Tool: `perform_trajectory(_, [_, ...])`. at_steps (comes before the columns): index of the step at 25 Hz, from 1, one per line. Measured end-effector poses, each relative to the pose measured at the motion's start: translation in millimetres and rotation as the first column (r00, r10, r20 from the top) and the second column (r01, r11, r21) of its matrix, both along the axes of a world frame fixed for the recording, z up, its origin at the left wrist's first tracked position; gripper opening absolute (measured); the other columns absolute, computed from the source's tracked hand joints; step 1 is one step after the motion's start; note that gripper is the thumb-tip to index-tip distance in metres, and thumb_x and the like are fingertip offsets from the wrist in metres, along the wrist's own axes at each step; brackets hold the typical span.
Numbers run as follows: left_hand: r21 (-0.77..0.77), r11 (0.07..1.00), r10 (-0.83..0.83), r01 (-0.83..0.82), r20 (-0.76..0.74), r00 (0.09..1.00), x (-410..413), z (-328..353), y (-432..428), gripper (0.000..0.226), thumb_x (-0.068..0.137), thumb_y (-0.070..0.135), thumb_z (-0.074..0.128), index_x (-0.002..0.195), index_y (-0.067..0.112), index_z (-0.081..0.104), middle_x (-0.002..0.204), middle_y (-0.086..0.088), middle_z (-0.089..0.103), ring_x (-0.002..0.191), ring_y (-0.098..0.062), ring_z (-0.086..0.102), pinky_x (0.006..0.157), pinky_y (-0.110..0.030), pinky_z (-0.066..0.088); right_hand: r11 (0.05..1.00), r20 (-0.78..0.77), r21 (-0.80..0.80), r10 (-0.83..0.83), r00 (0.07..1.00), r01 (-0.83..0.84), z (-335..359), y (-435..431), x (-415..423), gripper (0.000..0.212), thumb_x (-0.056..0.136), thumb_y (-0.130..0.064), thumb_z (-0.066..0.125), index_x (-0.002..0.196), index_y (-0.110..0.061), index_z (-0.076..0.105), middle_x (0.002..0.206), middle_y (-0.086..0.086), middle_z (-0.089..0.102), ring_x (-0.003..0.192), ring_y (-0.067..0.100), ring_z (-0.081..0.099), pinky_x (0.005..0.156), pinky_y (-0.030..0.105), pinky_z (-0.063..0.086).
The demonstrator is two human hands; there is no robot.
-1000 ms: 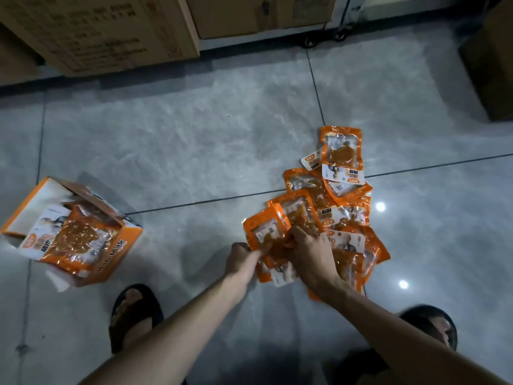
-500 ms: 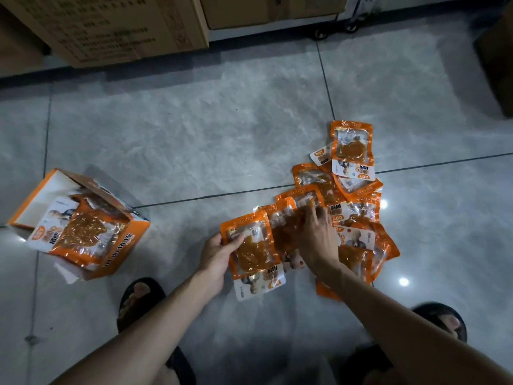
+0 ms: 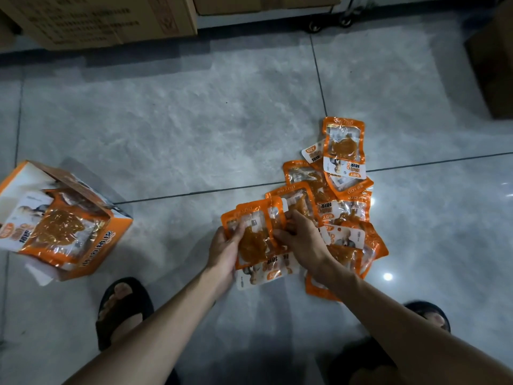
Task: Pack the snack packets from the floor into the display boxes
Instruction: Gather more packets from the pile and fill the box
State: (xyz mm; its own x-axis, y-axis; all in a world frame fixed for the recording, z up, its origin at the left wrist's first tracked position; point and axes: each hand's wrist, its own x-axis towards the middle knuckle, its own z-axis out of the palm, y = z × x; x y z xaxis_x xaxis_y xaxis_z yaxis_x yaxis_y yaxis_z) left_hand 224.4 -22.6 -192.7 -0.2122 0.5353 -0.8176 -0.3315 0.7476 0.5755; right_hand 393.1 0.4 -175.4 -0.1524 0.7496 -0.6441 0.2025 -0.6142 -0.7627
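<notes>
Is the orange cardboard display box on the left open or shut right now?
Open: the orange cardboard display box lies tipped on the floor, its flap raised, with an orange snack packet showing inside.

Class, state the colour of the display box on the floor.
The display box is orange and white; head view.

Your grey tiled floor (image 3: 172, 129) carries a loose pile of orange snack packets (image 3: 344, 201) at your right. A display box (image 3: 105, 245) lies tipped at your left, and cardboard cartons (image 3: 97, 20) stand at the far edge.
</notes>
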Motion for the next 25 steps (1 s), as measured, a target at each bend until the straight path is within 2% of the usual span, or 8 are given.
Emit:
perform_trajectory(3, [0.034,0.999,-0.029,0.029,-0.007,1.0,-15,2,-2,0.035,0.089,0.03,0.071,0.12,0.014,0.065,0.11,-0.006,0.075,0.098,-0.021,0.073,0.068,-0.026,0.058,0.995,0.061,0.044,0.089,0.994,-0.092,1,1,-6,0.017,0.101,-0.016,0.048,0.108,-0.007,0.059,0.109,0.008,0.069,0.095,0.018,0.069,0.085,0.036,0.059])
perform_trajectory(5, [0.016,1.0,0.001,0.0,-0.032,0.999,-29,8,0,0.037,0.086,0.023,0.074,0.119,0.011,0.062,0.109,-0.011,0.074,0.093,-0.022,0.072,0.07,-0.031,0.059,0.963,0.354,0.179,0.13,0.926,-0.203,-2,4,-7,0.015,0.1,-0.021,0.05,0.103,-0.01,0.059,0.104,0.005,0.067,0.08,0.008,0.064,0.075,0.027,0.056])
perform_trajectory(9, [-0.008,1.0,0.02,-0.02,0.028,0.999,-69,23,11,0.034,0.086,0.019,0.073,0.118,0.008,0.066,0.107,-0.015,0.075,0.086,-0.024,0.075,0.069,-0.035,0.062,0.935,0.781,0.056,0.177,0.599,-0.35,-12,9,-23,0.064,0.085,-0.036,0.066,0.136,-0.009,0.037,0.136,0.013,0.045,0.122,0.027,0.047,0.103,0.044,0.044])
perform_trajectory(12, [-0.032,0.998,0.048,-0.046,0.078,0.996,-92,40,23,0.023,0.091,0.018,0.067,0.11,0.006,0.07,0.096,-0.012,0.077,0.07,-0.02,0.076,0.061,-0.034,0.062,0.912,0.882,-0.065,0.243,0.405,-0.405,-19,5,-45,0.086,0.079,-0.038,0.072,0.143,-0.006,0.025,0.146,0.022,0.037,0.136,0.036,0.035,0.115,0.046,0.03])
perform_trajectory(15, [-0.036,0.997,0.074,-0.07,0.122,0.99,-109,61,30,0.02,0.095,0.02,0.062,0.107,0.006,0.07,0.082,-0.01,0.078,0.064,-0.02,0.075,0.058,-0.034,0.062,0.951,0.87,-0.044,0.187,0.457,-0.305,-21,4,-54,0.094,0.068,-0.042,0.082,0.137,-0.006,0.03,0.128,0.018,0.056,0.123,0.035,0.051,0.106,0.047,0.038])
perform_trajectory(18, [-0.039,0.997,0.072,-0.067,0.163,0.984,-130,82,38,0.02,0.097,0.021,0.06,0.107,0.007,0.069,0.086,-0.011,0.077,0.066,-0.021,0.076,0.062,-0.038,0.063,0.971,0.727,0.015,0.154,0.669,-0.24,-19,7,-57,0.061,0.07,-0.04,0.081,0.117,-0.013,0.053,0.101,0.005,0.072,0.091,0.022,0.068,0.074,0.034,0.052])
perform_trajectory(21, [-0.009,1.0,0.013,-0.011,0.155,0.988,-171,111,45,0.018,0.097,0.017,0.058,0.109,0.007,0.068,0.09,-0.011,0.078,0.071,-0.02,0.076,0.07,-0.037,0.063,0.97,0.581,0.052,0.163,0.798,-0.236,6,15,-74,0.032,0.071,-0.038,0.083,0.089,-0.013,0.075,0.078,0.0,0.073,0.075,0.019,0.069,0.057,0.026,0.046])
perform_trajectory(25, [0.105,0.991,0.065,-0.077,0.111,0.992,-255,154,41,0.021,0.1,0.014,0.05,0.108,0.013,0.069,0.085,-0.004,0.079,0.07,-0.016,0.076,0.064,-0.033,0.063,0.938,0.504,0.172,0.179,0.845,-0.301,68,39,-131,0.031,0.082,-0.043,0.071,0.093,-0.014,0.07,0.079,0.001,0.071,0.063,0.012,0.061,0.05,0.021,0.045])
